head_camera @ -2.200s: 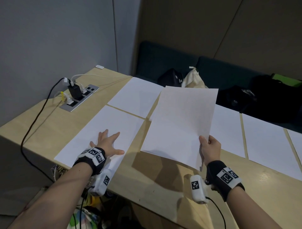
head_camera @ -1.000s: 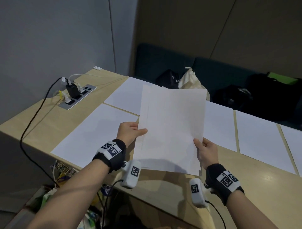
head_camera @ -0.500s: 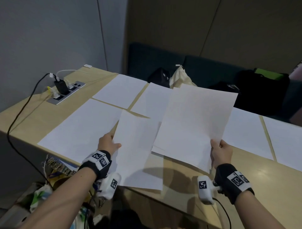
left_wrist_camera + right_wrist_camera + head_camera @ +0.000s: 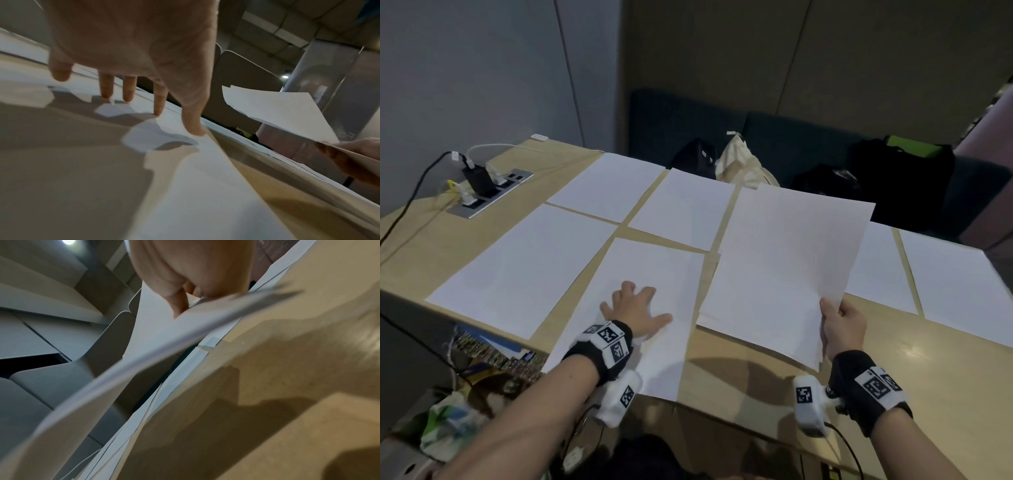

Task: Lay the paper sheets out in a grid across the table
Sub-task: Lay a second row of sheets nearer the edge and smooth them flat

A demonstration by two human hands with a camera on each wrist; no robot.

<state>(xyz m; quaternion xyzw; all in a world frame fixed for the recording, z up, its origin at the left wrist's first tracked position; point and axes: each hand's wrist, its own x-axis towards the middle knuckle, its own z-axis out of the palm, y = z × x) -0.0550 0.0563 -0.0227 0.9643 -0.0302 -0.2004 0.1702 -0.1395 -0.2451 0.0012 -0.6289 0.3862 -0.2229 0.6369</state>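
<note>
White paper sheets lie in rows on the wooden table (image 4: pixel 928 394). My left hand (image 4: pixel 635 308) presses flat, fingers spread, on a sheet (image 4: pixel 654 274) in the near row; its near end hangs over the table edge. In the left wrist view the straight fingertips (image 4: pixel 127 94) touch that sheet (image 4: pixel 185 178). My right hand (image 4: pixel 842 325) pinches the near right corner of a thin stack of sheets (image 4: pixel 784 267) held tilted above the table. The right wrist view shows the thumb (image 4: pixel 179 305) on top of the stack (image 4: pixel 144 369).
Laid sheets sit at the near left (image 4: pixel 524 267), far left (image 4: pixel 606 185), far middle (image 4: pixel 681 209) and right (image 4: pixel 959 284). A power strip (image 4: pixel 489 192) with plugs and cables is sunk in the table's left end. Dark bags (image 4: pixel 893 181) lie on a bench behind.
My left hand took one sheet off the stack, drew it left and down, and now presses it flat on the table. The right hand's stack shifted slightly right.
</note>
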